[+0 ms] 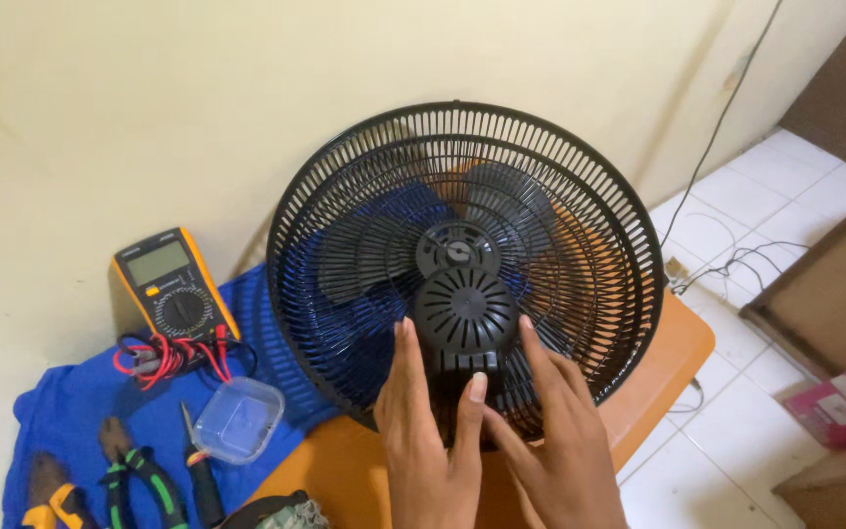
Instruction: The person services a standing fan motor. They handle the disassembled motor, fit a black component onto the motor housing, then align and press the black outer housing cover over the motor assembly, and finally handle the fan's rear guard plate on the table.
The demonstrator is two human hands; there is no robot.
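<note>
Both hands (487, 441) cup the black fan's motor housing (464, 318).

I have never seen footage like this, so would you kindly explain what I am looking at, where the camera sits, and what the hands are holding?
This is one picture from a camera worn on a person's head, looking down at their own two bare hands. There is no machine doing the work. The left hand and right hand both rest on the black motor housing at the back of a black electric fan, which lies on an orange table. To the left, on a blue cloth, lie a yellow multimeter with red and black leads, a small clear plastic box, and pliers.
</note>
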